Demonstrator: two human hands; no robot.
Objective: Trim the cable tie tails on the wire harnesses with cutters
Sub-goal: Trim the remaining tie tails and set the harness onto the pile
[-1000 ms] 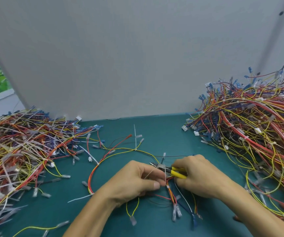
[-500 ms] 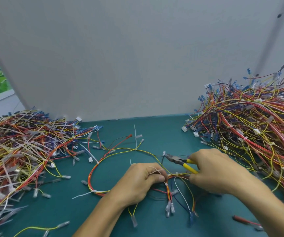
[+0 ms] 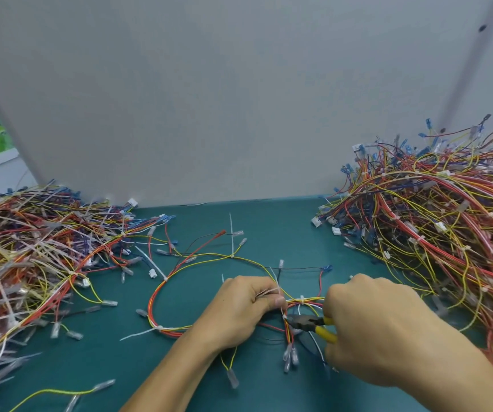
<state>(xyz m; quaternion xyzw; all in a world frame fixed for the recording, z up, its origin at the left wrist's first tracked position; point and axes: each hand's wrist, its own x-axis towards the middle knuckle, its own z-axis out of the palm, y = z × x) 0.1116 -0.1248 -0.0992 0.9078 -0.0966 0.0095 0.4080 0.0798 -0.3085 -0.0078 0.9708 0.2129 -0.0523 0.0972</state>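
A wire harness (image 3: 162, 295) of red, orange and yellow wires loops on the green table (image 3: 269, 227) in front of me. My left hand (image 3: 239, 310) grips its bundle and pinches white cable tie tails near a tie. My right hand (image 3: 382, 328) grips the yellow-handled cutters (image 3: 313, 324), whose dark jaws point left at a white cable tie (image 3: 284, 317) on the bundle just below my left thumb. Other ties on the loop carry long white tails (image 3: 138, 334).
A large pile of harnesses (image 3: 31, 257) with long tie tails lies at the left. Another big pile (image 3: 435, 233) rises at the right. A grey wall panel (image 3: 239, 99) stands close behind the table. A loose yellow wire (image 3: 61, 392) lies near the front edge.
My right hand has brought the cutters down and toward me, from above the bundle to the tie under my left thumb. My left hand has kept its hold on the bundle.
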